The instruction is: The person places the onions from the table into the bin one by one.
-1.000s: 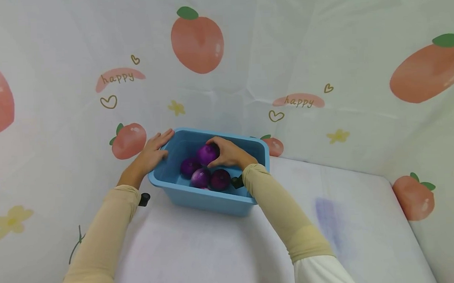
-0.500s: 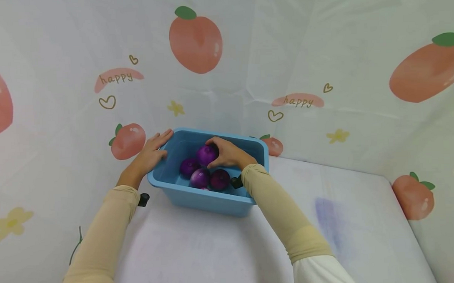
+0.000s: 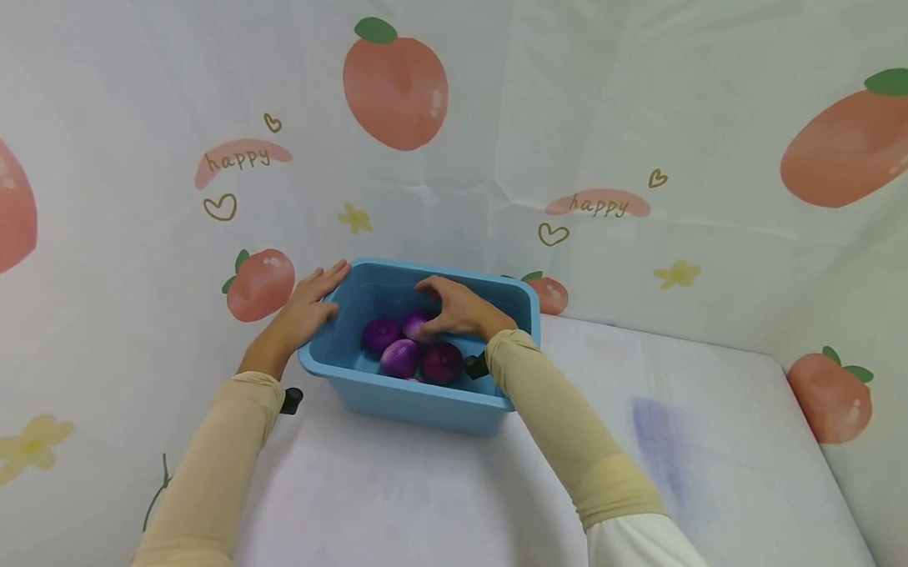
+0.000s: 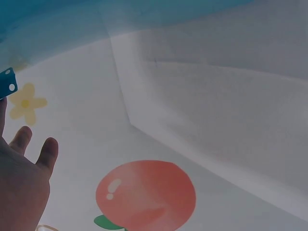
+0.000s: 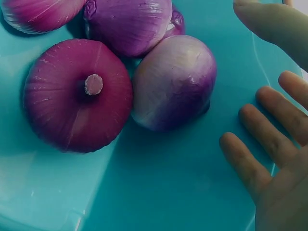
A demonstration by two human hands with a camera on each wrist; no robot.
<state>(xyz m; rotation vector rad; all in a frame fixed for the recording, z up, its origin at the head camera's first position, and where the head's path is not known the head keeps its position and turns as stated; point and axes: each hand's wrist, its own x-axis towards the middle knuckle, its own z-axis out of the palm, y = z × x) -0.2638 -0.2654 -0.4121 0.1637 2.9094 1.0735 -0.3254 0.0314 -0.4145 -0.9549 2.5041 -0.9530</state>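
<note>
Several purple onions [image 3: 400,358] lie together on the floor of a light blue plastic tub [image 3: 421,410]. Inside the tub, my right hand [image 3: 458,307] is spread with its thumb and fingers apart, holding nothing. The right wrist view has a white-and-purple onion [image 5: 173,82] just beside the right fingertips, with a gap between them. That onion leans against a darker one [image 5: 77,96] with a cut stem. My left hand [image 3: 301,310] rests on the tub's left rim with its fingers extended. In the left wrist view only part of the left hand [image 4: 21,183] shows.
The tub stands on a white-covered table [image 3: 402,502] close to a back cloth [image 3: 450,183] printed with fruit, flowers and hearts. A faint purple stain [image 3: 658,443] marks the table at the right. Black wrist devices [image 3: 291,400] sit at both wrists.
My right hand has let go of the onion it held. The onion now lies lower, among the others on the tub floor. The left hand stays on the rim.
</note>
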